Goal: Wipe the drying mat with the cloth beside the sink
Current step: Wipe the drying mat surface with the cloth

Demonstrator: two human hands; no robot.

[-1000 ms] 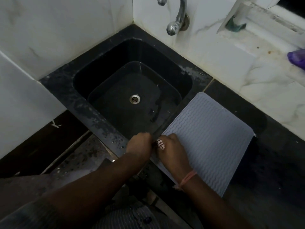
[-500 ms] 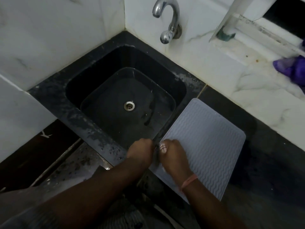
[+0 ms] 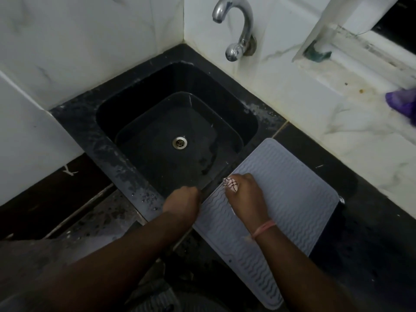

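1. Overall, one black counter (image 3: 371, 233) carries everything, and one sink (image 3: 252, 122) is set into it, under one tap (image 3: 238, 34).
2. Across the last second the one drying mat (image 3: 292, 199) has kept its place just right of the sink; what has moved is the hands.
3. Two hands are in view. The right hand (image 3: 246, 197) has slid from the mat's near-left corner further up its left edge. Its grip is closed on the one small patterned cloth (image 3: 230, 183), pressed down on the mat.
4. The left hand (image 3: 183, 202) has stayed at the strip between sink and mat, fingers curled; I cannot tell whether it holds anything.
5. I judge wiping barely begun: only the left margin is covered, and most of the mat remains.
6. One purple thing (image 3: 403, 104) lies on the far ledge, unclear.
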